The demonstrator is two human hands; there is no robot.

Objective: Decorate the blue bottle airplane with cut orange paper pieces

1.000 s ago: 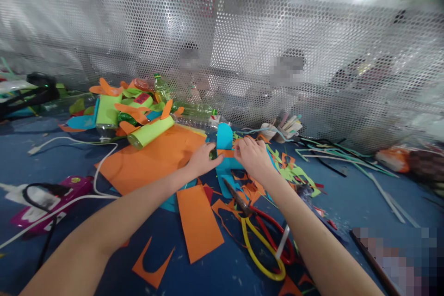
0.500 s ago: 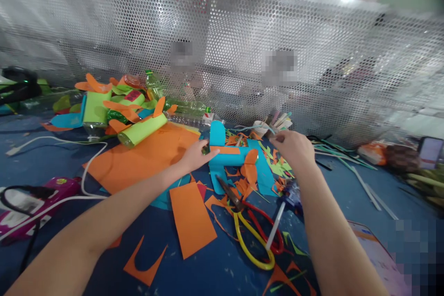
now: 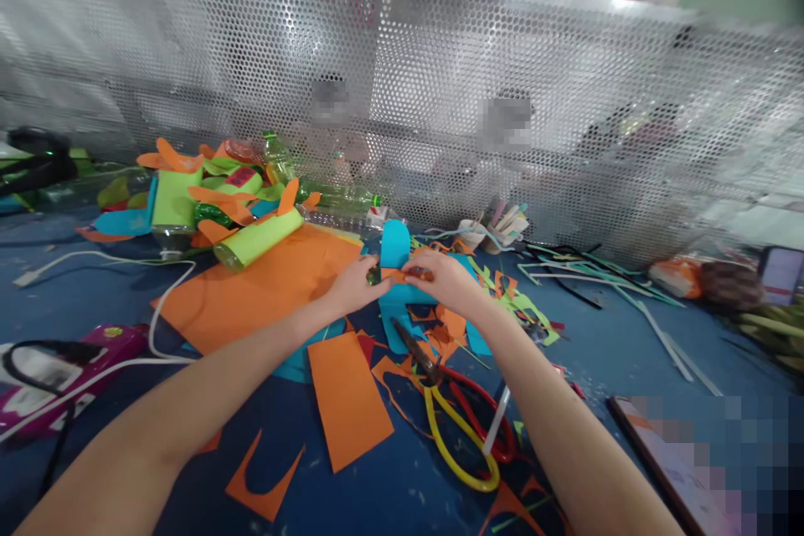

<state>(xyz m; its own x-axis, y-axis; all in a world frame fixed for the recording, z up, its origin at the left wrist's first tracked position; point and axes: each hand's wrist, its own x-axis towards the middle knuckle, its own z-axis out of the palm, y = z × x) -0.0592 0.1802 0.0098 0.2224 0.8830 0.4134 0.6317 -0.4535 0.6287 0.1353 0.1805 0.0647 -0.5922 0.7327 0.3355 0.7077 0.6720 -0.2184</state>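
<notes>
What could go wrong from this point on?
The scissors lie right under the right forearm, so pulling back may catch the blades. The orange strip pressed by the right hand and left hand onto the blue paper-wrapped piece may shift or crease.

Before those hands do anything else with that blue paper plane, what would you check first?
1. Left hand steadies the blue plane: ok.
2. Right hand presses the orange strip on it: ok.
3. Strip stuck down: cannot tell.
4. Scissors lie apart from both hands: ok.
5. Table free of scraps around the plane: not ok.
</notes>
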